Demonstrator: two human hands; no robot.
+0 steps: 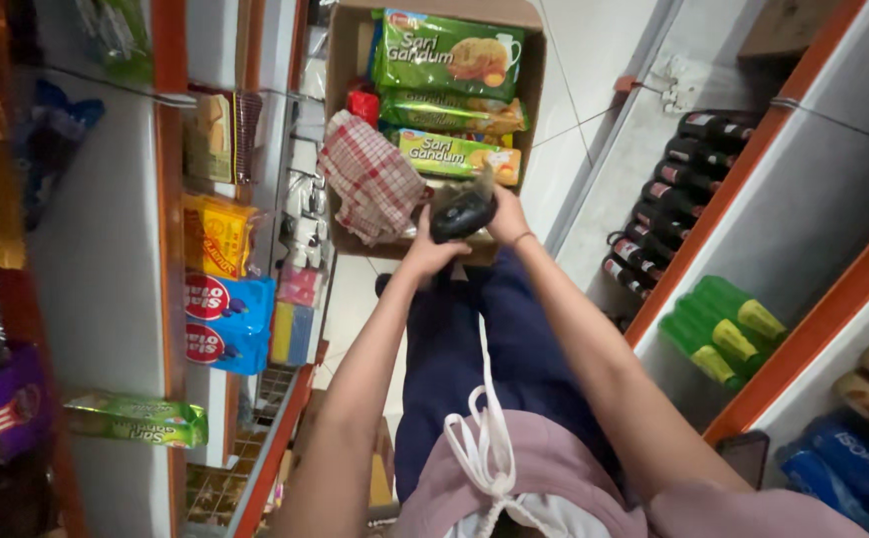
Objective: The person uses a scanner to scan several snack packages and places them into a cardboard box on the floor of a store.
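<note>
— Broadly, what does the figure show?
— Both hands meet over a cardboard box (340, 120) on the floor. The left hand (431, 251) and right hand (506, 216) are each closed around a dark packet (463, 211) (its contents cannot be told), held just above the box's near edge, beside a red-checked cloth (372, 179) draped over the rim.
— And inside the box?
— Green biscuit packs (449, 55), stacked flat.
— What might go wrong?
— Judging by the grip, the packet could slip and drop between box and legs; the cloth, hanging half out, might be dragged off by a wrist. Dark bottles (668, 189) on the right-hand shelf stand near the elbow.
</note>
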